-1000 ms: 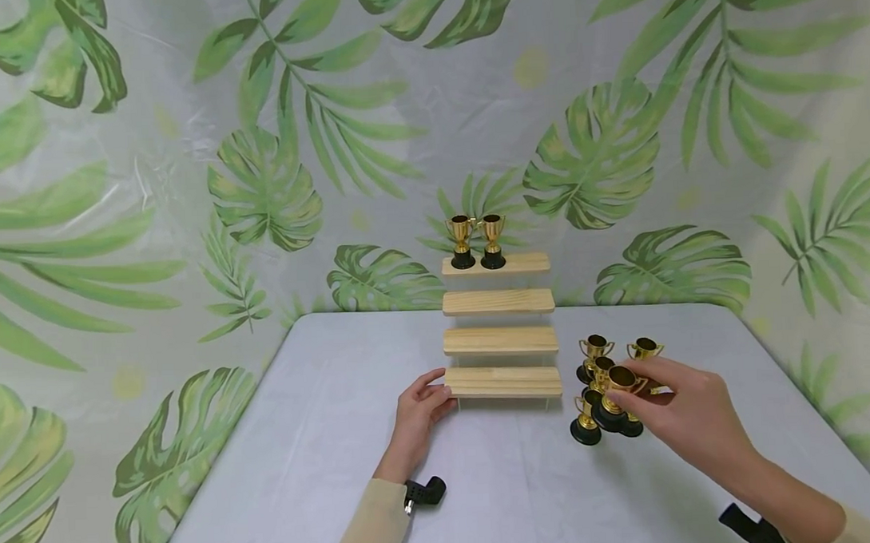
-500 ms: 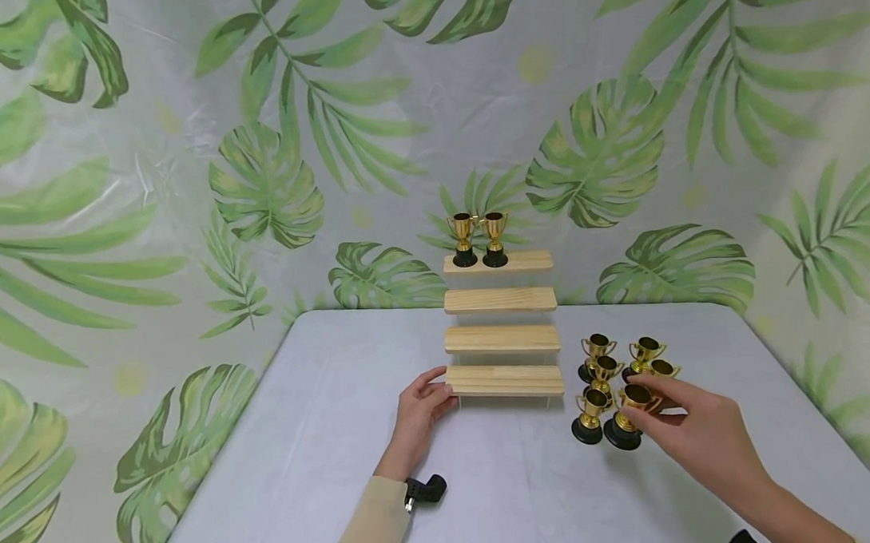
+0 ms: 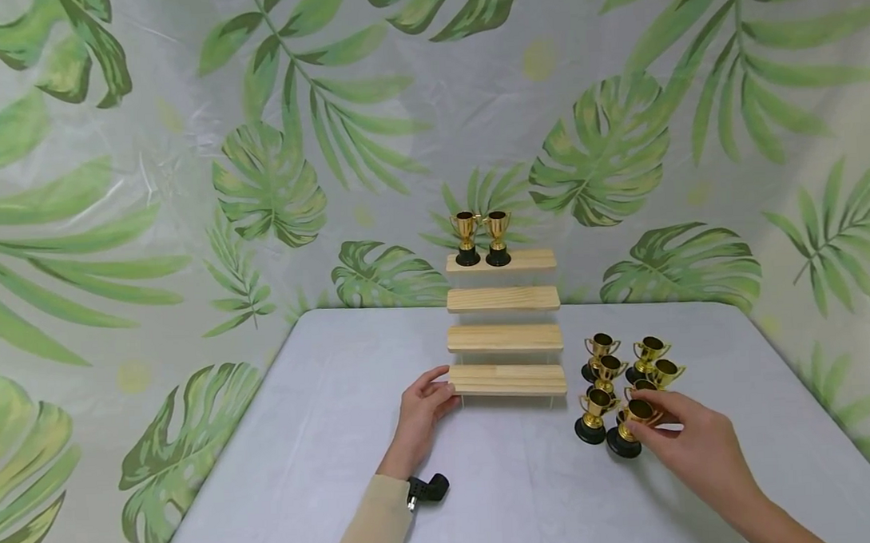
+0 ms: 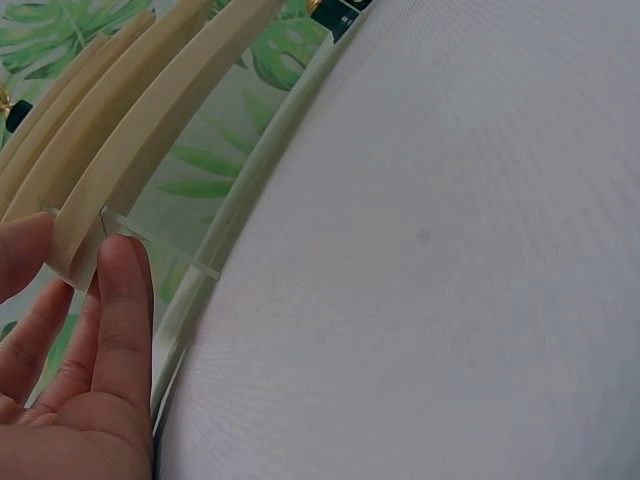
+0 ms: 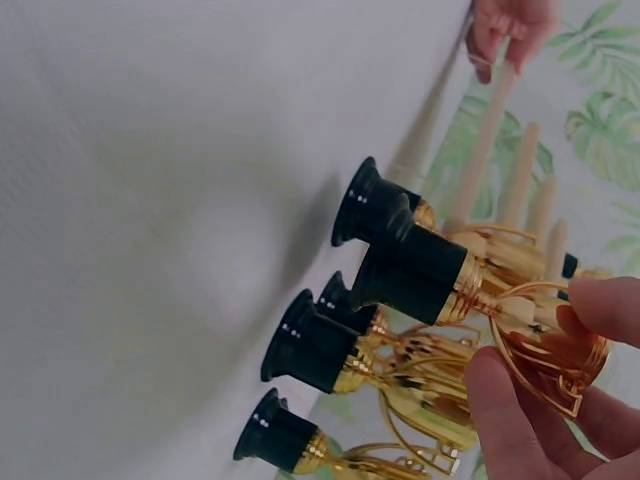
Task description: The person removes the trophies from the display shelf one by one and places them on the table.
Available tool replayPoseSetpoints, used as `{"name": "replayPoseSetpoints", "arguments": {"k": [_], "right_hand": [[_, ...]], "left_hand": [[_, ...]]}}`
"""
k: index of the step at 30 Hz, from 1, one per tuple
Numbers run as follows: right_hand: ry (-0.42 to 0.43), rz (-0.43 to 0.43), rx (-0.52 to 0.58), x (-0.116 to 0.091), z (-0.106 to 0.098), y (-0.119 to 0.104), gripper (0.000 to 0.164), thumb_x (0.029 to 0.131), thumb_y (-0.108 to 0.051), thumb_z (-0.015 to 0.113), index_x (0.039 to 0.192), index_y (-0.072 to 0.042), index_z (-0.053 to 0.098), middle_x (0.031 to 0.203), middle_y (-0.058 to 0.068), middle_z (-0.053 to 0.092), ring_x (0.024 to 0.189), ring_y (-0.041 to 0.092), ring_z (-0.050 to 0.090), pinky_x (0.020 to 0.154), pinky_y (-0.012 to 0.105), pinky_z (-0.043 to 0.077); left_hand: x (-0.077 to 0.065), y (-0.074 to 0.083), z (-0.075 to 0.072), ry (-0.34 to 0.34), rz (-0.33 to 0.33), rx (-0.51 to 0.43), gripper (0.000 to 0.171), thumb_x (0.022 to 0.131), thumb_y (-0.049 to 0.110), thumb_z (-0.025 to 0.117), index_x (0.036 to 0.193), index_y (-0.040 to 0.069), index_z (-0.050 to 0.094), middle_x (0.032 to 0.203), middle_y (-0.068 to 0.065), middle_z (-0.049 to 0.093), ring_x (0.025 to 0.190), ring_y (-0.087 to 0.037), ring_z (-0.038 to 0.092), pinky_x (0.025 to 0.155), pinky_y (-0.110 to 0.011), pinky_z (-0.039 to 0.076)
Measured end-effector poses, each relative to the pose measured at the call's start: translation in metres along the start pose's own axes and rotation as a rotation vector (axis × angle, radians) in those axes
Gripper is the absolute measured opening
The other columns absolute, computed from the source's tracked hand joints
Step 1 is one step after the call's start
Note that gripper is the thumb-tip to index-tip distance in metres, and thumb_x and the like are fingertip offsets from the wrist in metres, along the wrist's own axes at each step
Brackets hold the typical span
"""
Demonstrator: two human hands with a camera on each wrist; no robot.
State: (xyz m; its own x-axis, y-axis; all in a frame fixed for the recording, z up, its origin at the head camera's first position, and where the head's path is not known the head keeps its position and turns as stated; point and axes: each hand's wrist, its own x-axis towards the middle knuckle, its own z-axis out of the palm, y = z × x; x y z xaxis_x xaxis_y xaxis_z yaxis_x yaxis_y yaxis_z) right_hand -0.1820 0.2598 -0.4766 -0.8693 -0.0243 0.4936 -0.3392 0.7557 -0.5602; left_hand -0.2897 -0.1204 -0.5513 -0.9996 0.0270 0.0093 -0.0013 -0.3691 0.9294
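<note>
A small gold trophy cup with a black base (image 3: 624,442) is pinched by its cup between the thumb and fingers of my right hand (image 3: 702,447), at the front of a group of similar trophies. In the right wrist view the held trophy (image 5: 415,270) lies nearest the camera, with the others behind it. My left hand (image 3: 418,412) pinches the left end of the lowest board of a stepped wooden display stand (image 3: 507,379). The left wrist view shows the thumb and fingertips (image 4: 122,265) at that board's end, beside a clear support.
Two trophies (image 3: 466,238) stand side by side on the left of the stand's top board. Several more (image 3: 591,426) stand close together on the white table (image 3: 340,435), right of the stand. Behind the table hangs a leaf-patterned cloth (image 3: 373,146).
My right hand has brought the held trophy lower and toward the front of the group, uncovering the trophies behind. The left hand has kept its grip on the board.
</note>
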Motion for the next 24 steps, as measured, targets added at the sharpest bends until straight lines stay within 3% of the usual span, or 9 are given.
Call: {"name": "replayPoseSetpoints", "arguments": {"k": [9, 17, 24], "right_hand": [[-0.011, 0.046, -0.025, 0.000, 0.009, 0.009, 0.045, 0.079, -0.026, 0.088, 0.119, -0.014, 0.073, 0.101, 0.003, 0.073, 0.075, 0.010, 0.069, 0.060, 0.016, 0.055], [-0.023, 0.079, -0.033, -0.003, 0.012, 0.014, 0.047, 0.079, -0.026, 0.088, 0.121, -0.013, 0.072, 0.096, 0.002, 0.073, 0.075, 0.018, 0.071, 0.055, 0.021, 0.054], [-0.027, 0.084, -0.034, -0.006, 0.014, 0.017, 0.048, 0.079, -0.028, 0.088, 0.122, -0.015, 0.072, 0.093, -0.002, 0.072, 0.073, 0.018, 0.072, 0.055, 0.021, 0.054]], "left_hand": [[0.000, -0.001, 0.000, 0.002, 0.012, 0.014, 0.044, 0.091, -0.001, 0.072, 0.133, 0.000, 0.061, 0.101, -0.012, 0.069, 0.089, -0.020, 0.070, 0.084, -0.033, 0.060], [0.000, -0.001, 0.001, -0.001, 0.007, 0.010, 0.044, 0.091, 0.000, 0.072, 0.133, 0.000, 0.060, 0.101, -0.012, 0.068, 0.090, -0.020, 0.070, 0.085, -0.034, 0.059], [0.000, -0.001, 0.000, 0.003, 0.002, 0.012, 0.044, 0.091, -0.001, 0.071, 0.134, -0.001, 0.060, 0.101, -0.013, 0.068, 0.090, -0.021, 0.070, 0.085, -0.034, 0.059]]}}
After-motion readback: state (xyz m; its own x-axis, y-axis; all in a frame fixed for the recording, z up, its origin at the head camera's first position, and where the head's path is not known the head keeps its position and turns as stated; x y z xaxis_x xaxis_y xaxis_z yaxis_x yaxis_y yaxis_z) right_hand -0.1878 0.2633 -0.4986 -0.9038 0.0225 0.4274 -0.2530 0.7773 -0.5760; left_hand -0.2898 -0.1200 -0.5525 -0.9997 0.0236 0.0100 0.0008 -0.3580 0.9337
